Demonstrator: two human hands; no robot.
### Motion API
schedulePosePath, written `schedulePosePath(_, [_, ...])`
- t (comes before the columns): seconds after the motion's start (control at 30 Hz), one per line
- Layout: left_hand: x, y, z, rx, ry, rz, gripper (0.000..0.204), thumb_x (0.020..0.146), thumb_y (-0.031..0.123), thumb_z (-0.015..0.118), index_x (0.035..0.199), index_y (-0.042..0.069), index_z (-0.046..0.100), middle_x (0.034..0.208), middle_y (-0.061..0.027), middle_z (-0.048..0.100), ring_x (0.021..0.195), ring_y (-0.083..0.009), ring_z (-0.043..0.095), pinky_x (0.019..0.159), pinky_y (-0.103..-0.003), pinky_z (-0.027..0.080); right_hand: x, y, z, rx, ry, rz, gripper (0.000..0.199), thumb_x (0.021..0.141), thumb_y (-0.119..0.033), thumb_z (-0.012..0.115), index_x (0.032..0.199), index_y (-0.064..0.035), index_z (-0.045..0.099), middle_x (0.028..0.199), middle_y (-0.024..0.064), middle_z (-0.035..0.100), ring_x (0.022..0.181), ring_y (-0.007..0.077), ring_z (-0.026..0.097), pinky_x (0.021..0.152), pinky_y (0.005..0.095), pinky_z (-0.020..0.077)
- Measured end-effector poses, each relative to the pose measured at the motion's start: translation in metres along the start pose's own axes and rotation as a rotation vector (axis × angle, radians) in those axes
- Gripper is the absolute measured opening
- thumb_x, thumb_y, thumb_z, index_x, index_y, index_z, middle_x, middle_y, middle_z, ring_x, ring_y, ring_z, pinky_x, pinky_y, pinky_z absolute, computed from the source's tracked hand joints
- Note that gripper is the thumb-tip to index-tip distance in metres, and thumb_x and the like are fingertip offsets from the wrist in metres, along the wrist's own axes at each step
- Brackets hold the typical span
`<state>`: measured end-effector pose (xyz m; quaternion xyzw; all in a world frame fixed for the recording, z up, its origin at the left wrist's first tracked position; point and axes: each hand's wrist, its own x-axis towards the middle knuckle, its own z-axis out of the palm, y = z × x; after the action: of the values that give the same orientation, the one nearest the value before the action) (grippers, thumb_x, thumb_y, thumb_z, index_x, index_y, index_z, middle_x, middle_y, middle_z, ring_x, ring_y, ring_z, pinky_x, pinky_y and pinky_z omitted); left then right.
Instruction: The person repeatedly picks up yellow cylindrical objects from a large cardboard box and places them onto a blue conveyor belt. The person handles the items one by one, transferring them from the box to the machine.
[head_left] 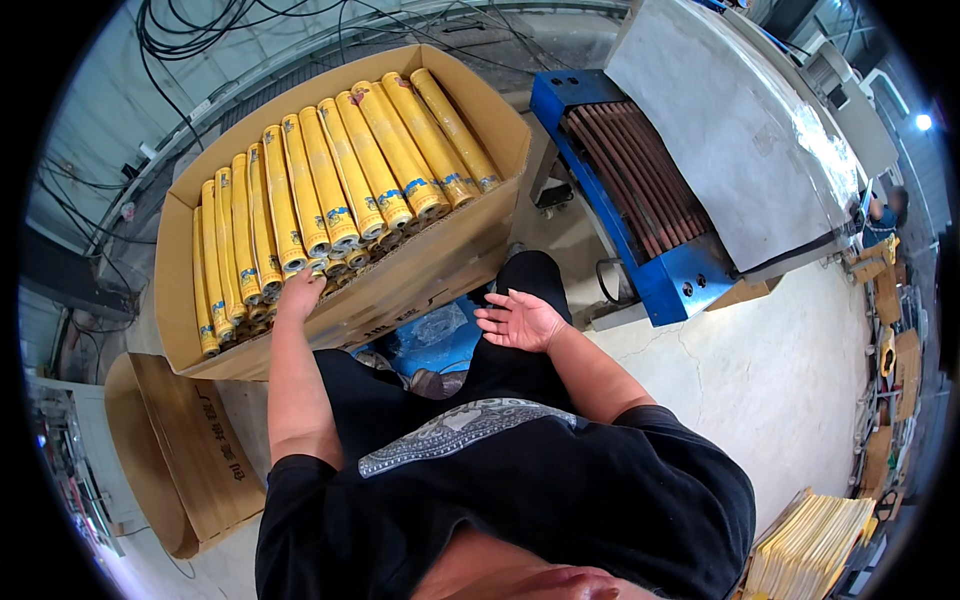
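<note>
A large open cardboard box (440,275) stands in front of me, filled with long yellow printed tubes (335,165) laid side by side. Their near ends carry blue and white markings, and more tube ends show in a layer beneath. Over the near edge of the box reaches my left hand (300,294), its fingers curled at the end of one tube; the fingertips are partly hidden. My right hand (522,321) is held over my lap, palm up with fingers spread, and holds nothing.
To the right stands a blue-framed machine (645,215) with a row of brown rollers and a pale sheet-covered top. A second open carton (190,460) sits at the left. At the lower right lies a stack of yellowish flat pieces (810,550). Black cables (190,40) hang at the back.
</note>
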<state>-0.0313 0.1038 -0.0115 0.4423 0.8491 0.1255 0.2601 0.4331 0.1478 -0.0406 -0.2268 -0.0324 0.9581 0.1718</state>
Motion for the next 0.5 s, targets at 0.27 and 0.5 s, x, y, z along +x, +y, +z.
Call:
schedulePosePath(0.27, [-0.0033,0.0043,-0.0020,-0.016,-0.009,0.015,0.062,0.084,0.036,0.058,0.133,0.001,0.045,0.124,-0.0174,0.057,0.114,-0.0291,0.056,0.096,-0.036,0.043,-0.0007,-0.0002,0.0019,-0.002,0.015,0.000,0.044,0.090,-0.038,0.054,0.123,-0.0090,0.048,0.128,0.0192,0.048,0.114,0.0342,0.050,0.097,0.0506,0.0407])
schedulePosePath(0.5, [0.0031,-0.0023,0.0019,-0.050,-0.016,-0.008,0.061,0.084,0.035,0.058,0.133,0.000,0.045,0.123,-0.0178,0.058,0.113,-0.0291,0.057,0.095,-0.035,0.043,0.0003,0.0000,0.0005,0.007,0.018,0.004,0.043,0.090,-0.037,0.055,0.122,-0.0090,0.049,0.127,0.0195,0.049,0.113,0.0342,0.051,0.096,0.0504,0.0415])
